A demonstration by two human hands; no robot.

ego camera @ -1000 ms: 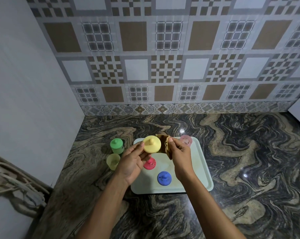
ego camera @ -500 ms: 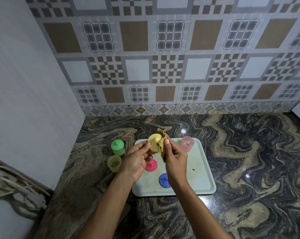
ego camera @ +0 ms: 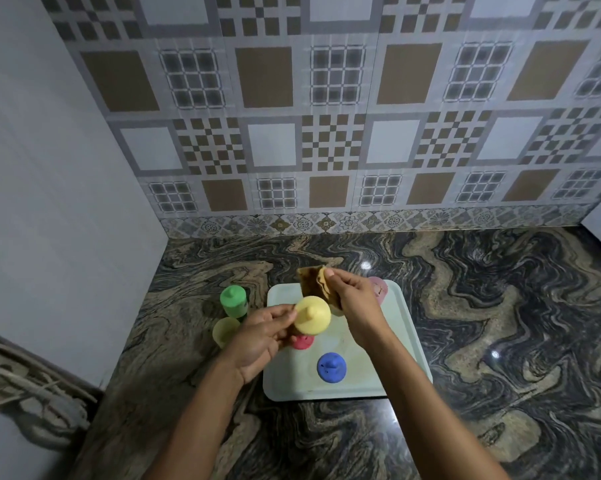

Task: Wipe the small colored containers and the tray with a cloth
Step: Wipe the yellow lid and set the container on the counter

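My left hand holds a yellow knobbed lid above the pale green tray. Just behind the lid, my right hand pinches a brownish cloth, held apart from it. A red lid and a blue lid lie on the tray, and a pink container stands at its far right corner, partly hidden by my right hand. Left of the tray, on the counter, stand a green lidded container and an open yellow container.
The marbled stone counter runs to a tiled back wall and a plain wall on the left. A bundle of cables lies at the lower left, below the counter's edge.
The cloth was pressed against the yellow lid; now my right hand has drawn it back and up, off the lid. My left hand has brought the lid lower and nearer, knob toward me.
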